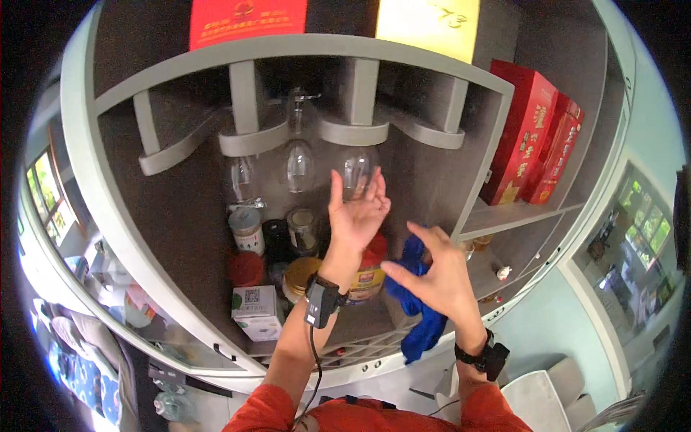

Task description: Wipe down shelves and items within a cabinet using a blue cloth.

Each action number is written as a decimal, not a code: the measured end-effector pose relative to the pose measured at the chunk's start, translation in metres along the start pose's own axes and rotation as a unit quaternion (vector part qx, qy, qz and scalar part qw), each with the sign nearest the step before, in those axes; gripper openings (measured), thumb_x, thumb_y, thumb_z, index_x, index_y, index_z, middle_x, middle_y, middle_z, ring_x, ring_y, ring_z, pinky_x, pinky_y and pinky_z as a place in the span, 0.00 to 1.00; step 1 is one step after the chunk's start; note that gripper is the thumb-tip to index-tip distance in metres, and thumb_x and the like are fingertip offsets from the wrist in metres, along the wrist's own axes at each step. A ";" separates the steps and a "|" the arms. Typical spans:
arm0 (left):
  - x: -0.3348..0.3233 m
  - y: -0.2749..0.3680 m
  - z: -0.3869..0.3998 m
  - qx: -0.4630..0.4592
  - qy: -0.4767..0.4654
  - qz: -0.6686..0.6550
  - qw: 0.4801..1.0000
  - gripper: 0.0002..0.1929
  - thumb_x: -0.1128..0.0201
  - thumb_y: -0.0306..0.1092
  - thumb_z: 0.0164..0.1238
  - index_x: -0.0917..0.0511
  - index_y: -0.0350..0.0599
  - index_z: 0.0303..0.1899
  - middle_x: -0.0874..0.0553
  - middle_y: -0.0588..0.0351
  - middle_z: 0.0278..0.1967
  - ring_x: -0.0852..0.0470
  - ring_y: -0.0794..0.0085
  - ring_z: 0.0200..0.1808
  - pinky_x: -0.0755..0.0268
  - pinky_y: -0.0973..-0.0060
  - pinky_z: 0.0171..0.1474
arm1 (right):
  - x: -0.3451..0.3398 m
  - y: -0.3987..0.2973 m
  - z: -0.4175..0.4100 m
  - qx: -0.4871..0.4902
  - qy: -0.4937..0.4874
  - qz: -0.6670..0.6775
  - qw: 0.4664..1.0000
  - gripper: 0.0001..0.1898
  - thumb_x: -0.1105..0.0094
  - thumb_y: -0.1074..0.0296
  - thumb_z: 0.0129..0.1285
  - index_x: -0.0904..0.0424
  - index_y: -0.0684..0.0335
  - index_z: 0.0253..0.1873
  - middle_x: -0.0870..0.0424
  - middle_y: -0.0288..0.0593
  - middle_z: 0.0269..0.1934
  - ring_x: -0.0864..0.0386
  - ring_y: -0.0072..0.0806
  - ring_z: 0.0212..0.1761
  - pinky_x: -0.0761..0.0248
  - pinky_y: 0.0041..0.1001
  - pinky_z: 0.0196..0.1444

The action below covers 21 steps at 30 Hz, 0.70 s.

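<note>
My left hand (359,213) reaches up into the cabinet, palm up, fingers spread just below and around the bowl of a stemmed glass (357,162) that hangs upside down from a grey rack (353,132). Whether the fingers touch the glass cannot be told. Two more glasses hang to its left, one of them a clear wine glass (299,164). My right hand (426,264) is raised at the right with thumb and fingers apart. A dark blue cloth (424,329) hangs beside and behind it; how it is held up is not clear.
Below the glasses stand a lidded jar (247,232), a glass jar (302,229), a red-lidded tub (367,281), a gold-lidded jar (302,275) and a white box (257,313). Red gift boxes (521,135) occupy the right shelf. The cabinet's curved front edge (378,370) runs below my forearms.
</note>
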<state>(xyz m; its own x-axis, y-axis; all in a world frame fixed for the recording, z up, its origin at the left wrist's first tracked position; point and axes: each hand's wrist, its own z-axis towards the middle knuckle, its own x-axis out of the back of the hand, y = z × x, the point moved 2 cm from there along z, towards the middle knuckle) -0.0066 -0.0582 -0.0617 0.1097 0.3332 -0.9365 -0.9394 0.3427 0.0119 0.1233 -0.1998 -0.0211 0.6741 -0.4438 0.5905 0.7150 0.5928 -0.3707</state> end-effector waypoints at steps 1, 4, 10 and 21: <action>0.002 0.002 0.006 0.007 0.001 0.005 1.000 0.35 0.34 0.60 0.52 0.33 0.39 0.51 0.22 0.51 0.50 0.23 0.67 0.50 0.38 0.70 0.49 | 0.002 0.005 -0.009 -0.005 0.007 0.001 1.000 0.31 0.27 0.56 0.45 0.25 0.69 0.52 0.25 0.46 0.30 0.27 0.33 0.26 0.32 0.28 0.31; 0.009 0.011 0.024 -0.011 0.047 -0.019 0.999 0.32 0.33 0.57 0.53 0.33 0.43 0.50 0.21 0.52 0.49 0.24 0.69 0.49 0.39 0.73 0.47 | 0.004 0.019 -0.033 -0.054 0.004 0.043 0.998 0.29 0.27 0.57 0.45 0.23 0.68 0.51 0.25 0.46 0.30 0.27 0.33 0.25 0.32 0.28 0.31; 0.027 0.028 0.057 -0.051 0.068 -0.012 0.996 0.33 0.31 0.55 0.52 0.36 0.43 0.49 0.22 0.52 0.50 0.24 0.67 0.49 0.40 0.71 0.49 | 0.013 0.049 -0.062 -0.103 0.010 0.029 0.994 0.28 0.28 0.54 0.46 0.23 0.69 0.47 0.22 0.50 0.33 0.22 0.41 0.29 0.28 0.32 0.33; 0.056 0.060 0.092 -0.106 0.109 -0.010 0.988 0.34 0.31 0.54 0.53 0.40 0.43 0.51 0.22 0.48 0.50 0.23 0.61 0.48 0.35 0.68 0.45 | 0.016 0.079 -0.098 -0.208 0.012 0.022 0.978 0.24 0.28 0.56 0.46 0.21 0.68 0.44 0.23 0.49 0.30 0.23 0.40 0.29 0.29 0.31 0.33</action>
<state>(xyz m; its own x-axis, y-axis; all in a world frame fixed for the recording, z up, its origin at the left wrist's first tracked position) -0.0265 0.0617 -0.0815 0.0773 0.1242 -0.9892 -0.9873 0.1475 -0.0586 0.2083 -0.2261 -0.1114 0.7065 -0.4432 0.5518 0.6953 0.2888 -0.6582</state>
